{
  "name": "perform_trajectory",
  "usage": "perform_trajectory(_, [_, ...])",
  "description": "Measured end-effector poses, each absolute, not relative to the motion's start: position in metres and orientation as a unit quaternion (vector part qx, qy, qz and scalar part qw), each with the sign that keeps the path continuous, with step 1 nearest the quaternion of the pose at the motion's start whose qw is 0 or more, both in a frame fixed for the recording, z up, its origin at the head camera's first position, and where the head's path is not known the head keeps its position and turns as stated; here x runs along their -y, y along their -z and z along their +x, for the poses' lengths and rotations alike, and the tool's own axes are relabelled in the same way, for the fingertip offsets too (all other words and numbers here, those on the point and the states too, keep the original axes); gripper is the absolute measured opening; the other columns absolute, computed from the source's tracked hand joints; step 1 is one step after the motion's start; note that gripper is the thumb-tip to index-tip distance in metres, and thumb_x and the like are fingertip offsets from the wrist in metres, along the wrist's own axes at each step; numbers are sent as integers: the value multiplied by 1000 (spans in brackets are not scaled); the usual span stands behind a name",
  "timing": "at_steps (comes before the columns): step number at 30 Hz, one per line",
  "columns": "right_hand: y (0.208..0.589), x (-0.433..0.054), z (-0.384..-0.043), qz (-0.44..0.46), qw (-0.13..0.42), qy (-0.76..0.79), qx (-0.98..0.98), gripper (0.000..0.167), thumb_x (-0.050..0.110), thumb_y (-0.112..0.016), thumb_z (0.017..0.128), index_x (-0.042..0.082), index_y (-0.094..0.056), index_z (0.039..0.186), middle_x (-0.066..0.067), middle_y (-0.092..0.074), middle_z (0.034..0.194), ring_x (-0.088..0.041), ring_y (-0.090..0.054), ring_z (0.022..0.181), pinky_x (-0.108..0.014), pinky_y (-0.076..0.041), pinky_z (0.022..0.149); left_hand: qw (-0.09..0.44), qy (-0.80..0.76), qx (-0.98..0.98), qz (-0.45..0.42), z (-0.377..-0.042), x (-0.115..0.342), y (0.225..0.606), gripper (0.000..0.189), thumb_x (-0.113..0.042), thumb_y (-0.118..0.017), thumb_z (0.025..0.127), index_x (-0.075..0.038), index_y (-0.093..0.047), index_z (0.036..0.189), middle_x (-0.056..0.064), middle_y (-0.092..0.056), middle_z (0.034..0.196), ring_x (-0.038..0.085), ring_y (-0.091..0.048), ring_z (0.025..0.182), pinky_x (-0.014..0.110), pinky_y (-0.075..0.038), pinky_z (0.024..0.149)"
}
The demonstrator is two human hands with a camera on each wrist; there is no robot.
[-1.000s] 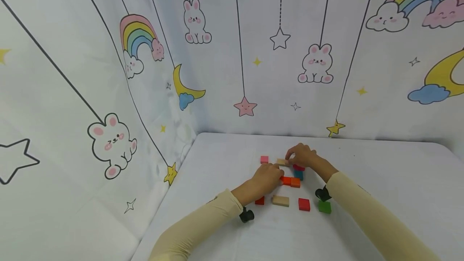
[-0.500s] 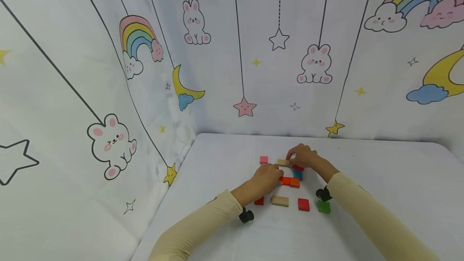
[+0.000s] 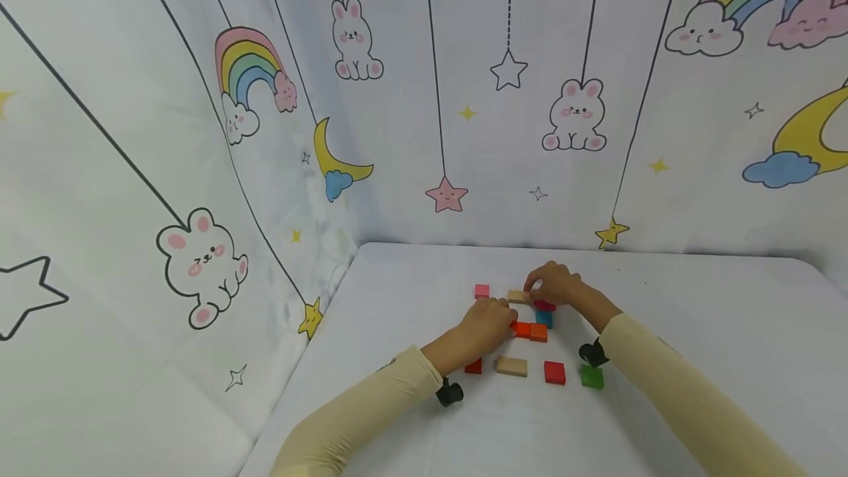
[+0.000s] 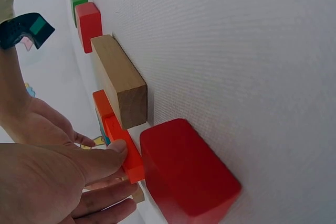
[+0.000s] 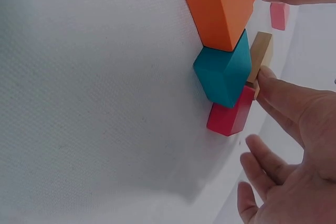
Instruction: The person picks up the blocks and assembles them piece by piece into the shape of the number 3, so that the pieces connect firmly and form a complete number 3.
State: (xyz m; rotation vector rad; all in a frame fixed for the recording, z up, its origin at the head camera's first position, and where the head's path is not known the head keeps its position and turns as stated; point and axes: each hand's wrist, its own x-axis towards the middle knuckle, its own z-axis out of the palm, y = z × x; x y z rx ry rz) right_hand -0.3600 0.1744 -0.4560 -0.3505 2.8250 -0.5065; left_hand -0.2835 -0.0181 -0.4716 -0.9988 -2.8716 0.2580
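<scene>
My left hand pinches an orange-red block; in the left wrist view its thumb lies on that block. An orange block sits end to end with it. Behind the orange one is a teal block, then a crimson block partly under my right hand. That hand holds the right end of a wooden block between thumb and index finger. In the right wrist view its other fingers are spread, and this wooden block lies beside the teal block.
On the white table, a pink block lies at the back left. Nearer to me is a loose row: a red block, a wooden block, another red block and a green block. A printed cloth wall stands behind.
Both hands stay at the same blocks. The view shifts very slightly; no block visibly moves otherwise.
</scene>
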Motion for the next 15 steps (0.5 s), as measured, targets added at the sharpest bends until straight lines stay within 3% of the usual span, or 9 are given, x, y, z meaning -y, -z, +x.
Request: perform_trajectory(15, [455,-176,-360,-122,124,173,-969,21,23,-79,95,11,-79,112,-27,-64,128,-43,-57,117,-71,-45,98,46,-85,940,-328,-285,17,473,24,-39,-72,101,-23,-79,119,-4,-75,106,9,-65,87,20,-53,83])
